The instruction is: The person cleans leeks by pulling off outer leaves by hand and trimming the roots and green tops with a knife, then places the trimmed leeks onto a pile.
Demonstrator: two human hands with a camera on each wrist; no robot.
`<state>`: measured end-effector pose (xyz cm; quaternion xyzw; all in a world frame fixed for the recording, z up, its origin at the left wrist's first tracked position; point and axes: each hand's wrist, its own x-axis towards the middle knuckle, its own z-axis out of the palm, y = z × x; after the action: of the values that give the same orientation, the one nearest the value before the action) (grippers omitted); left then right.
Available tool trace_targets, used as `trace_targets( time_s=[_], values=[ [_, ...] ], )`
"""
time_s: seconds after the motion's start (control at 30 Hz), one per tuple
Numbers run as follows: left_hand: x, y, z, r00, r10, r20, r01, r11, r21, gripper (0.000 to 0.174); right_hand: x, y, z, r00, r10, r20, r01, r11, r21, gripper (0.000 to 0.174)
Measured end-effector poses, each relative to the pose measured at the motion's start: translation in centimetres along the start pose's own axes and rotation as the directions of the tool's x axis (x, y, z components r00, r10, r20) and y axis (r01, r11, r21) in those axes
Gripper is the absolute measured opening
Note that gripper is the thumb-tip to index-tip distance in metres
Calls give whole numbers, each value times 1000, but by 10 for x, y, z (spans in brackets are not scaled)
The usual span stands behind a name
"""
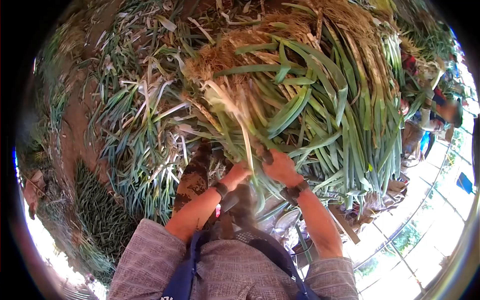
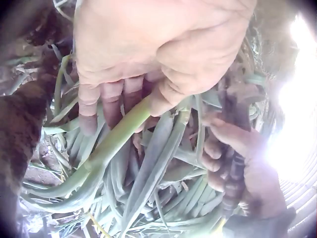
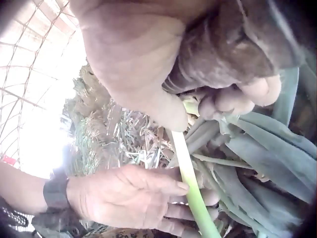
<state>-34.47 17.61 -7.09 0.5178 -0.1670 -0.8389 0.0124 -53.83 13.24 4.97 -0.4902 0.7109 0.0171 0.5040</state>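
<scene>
My left hand [image 1: 236,175] holds a long green onion [image 1: 246,134], its thumb pressed on the stalk with fingers behind. In the left wrist view the pale green onion stalk [image 2: 124,131] forks into two leaves below the thumb. My right hand [image 1: 281,167], just to the right, grips a dark, ridged, handle-like thing [image 3: 218,54]; its far end is hidden. In the right wrist view, the right thumb lies against the upper part of the stalk, above the left hand. Each wrist wears a dark band.
A big pile of green onions [image 1: 350,110], with brown roots [image 1: 210,62], lies ahead and to the right. Loose leaves and trimmings [image 1: 135,120] cover the ground at left. Another person [image 1: 440,110] is at the far right, near a wire-grid fence [image 1: 400,250].
</scene>
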Motion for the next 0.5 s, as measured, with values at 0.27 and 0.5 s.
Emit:
trace_targets(
  time_s=[0.27, 0.5],
  values=[
    [11, -5, -6, 998, -35, -50, 41, 991, 129, 24, -3, 23, 12, 999, 12, -34, -14, 998, -55, 48],
    [70, 0, -36, 885, 379, -271, -207, 841, 500, 51, 1, 36, 25, 999, 37, -14, -37, 998, -56, 44]
  ],
)
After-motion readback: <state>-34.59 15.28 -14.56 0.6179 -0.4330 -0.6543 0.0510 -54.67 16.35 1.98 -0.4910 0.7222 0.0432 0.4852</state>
